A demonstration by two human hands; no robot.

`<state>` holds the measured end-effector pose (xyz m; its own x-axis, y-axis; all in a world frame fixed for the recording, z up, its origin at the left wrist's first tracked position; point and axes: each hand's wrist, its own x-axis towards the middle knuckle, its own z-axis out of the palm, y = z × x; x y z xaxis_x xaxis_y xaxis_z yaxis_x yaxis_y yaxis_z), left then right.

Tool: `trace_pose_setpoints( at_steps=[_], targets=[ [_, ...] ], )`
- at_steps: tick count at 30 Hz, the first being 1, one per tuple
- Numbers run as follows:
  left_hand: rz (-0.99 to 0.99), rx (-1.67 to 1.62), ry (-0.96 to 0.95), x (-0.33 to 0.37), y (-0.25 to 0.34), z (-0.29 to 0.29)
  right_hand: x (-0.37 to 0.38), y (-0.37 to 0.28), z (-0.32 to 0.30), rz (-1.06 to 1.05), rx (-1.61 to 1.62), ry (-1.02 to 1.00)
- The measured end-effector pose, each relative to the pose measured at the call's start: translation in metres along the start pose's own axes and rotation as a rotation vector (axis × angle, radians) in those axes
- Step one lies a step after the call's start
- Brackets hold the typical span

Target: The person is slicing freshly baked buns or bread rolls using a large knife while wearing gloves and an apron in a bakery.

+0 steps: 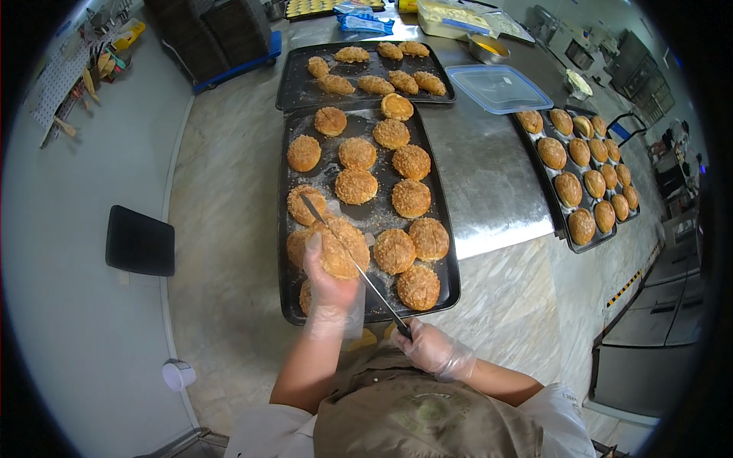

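In a clear plastic glove, my left hand [330,284] is closed round a crumb-topped bun [345,248], held up above the near baking tray [445,299]. My gloved right hand [431,349] grips the black handle of a long knife [379,296]. Its blade slants up and left across the held bun; how far it has entered the bun, if at all, I cannot tell. Several more round buns [356,186] lie on the same dark tray, which is dusted with crumbs and white powder. A few buns on its left are partly hidden behind my left hand.
Beyond is a second dark tray [284,90] of longer crumbed rolls. A clear lid with a blue rim [500,88] lies on the steel table [489,175], near a metal bowl [489,49] of something yellow. At right, another tray [578,246] of plain buns overhangs the table edge.
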<state>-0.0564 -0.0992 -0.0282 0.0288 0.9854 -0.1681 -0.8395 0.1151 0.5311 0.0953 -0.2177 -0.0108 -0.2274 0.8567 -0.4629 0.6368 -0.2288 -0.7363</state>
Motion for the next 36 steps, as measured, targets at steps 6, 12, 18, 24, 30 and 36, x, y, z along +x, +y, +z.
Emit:
trace_pose_setpoints(
  at_steps=[6, 12, 18, 24, 30, 36],
  targets=[
    [-0.138, -0.012, -0.043, -0.017, -0.020, 0.005, 0.044, -0.013, -0.010, -0.092, 0.133, 0.104],
    [-0.197, -0.148, 0.110, 0.025, -0.009, -0.023, -0.018, 0.036, -0.016, 0.090, 0.062, -0.170],
    [-0.484, 0.155, 0.169, 0.075, 0.012, -0.056, -0.084, 0.087, -0.042, 0.350, 0.569, 0.213],
    [0.393, 1.326, 0.003, 0.117, 0.017, -0.070, -0.122, 0.074, -0.044, 0.262, 0.858, 0.571],
    [0.146, 2.041, -0.595, 0.092, 0.007, -0.092, -0.142, 0.056, 0.042, 0.528, 0.647, 0.898],
    [0.171, 1.723, -0.701, 0.081, 0.038, 0.029, -0.115, 0.035, 0.165, 0.571, 0.445, 1.341]
  ],
)
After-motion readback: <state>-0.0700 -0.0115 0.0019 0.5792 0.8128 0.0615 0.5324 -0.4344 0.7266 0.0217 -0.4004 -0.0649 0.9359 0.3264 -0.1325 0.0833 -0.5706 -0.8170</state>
